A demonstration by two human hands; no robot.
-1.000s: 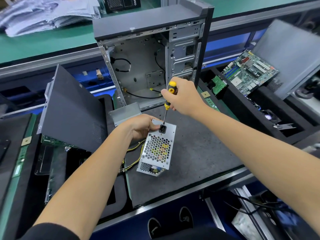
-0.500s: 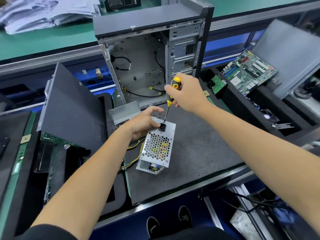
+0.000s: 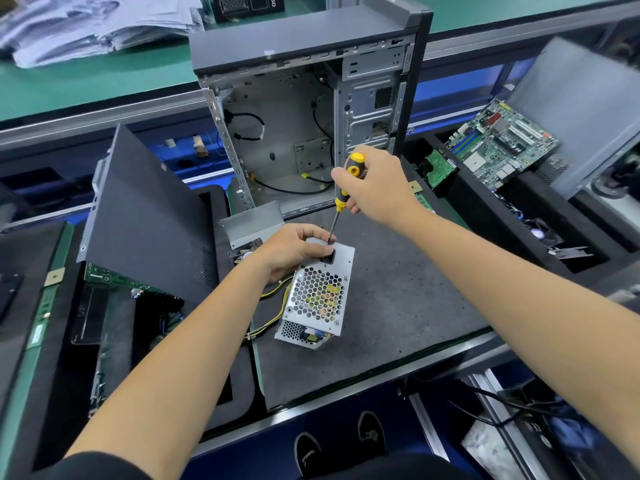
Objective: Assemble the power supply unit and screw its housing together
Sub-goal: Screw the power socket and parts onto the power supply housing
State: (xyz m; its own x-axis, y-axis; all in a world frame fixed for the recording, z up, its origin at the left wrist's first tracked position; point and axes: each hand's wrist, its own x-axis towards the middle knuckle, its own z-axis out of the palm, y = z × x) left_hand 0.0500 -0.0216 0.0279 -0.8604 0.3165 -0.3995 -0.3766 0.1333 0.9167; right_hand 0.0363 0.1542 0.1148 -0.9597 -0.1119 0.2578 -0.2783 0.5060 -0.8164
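A silver power supply unit (image 3: 318, 296) with a honeycomb grille stands tilted on the dark foam mat (image 3: 398, 306), yellow and black wires trailing from its left side. My left hand (image 3: 294, 252) grips its upper left end, thumb near the black power socket. My right hand (image 3: 374, 185) holds a yellow-and-black screwdriver (image 3: 346, 188) nearly upright. The screwdriver's tip meets the unit's top edge beside the socket.
An open, empty computer case (image 3: 311, 126) stands behind the mat. A dark side panel (image 3: 145, 209) leans at the left and a small metal cover (image 3: 252, 223) lies behind my left hand. A motherboard (image 3: 502, 143) and another panel (image 3: 585, 109) sit at the right.
My left hand's fingers have closed down again on the unit's upper end. The right hand shifted slightly and set the screwdriver tip at the top edge.
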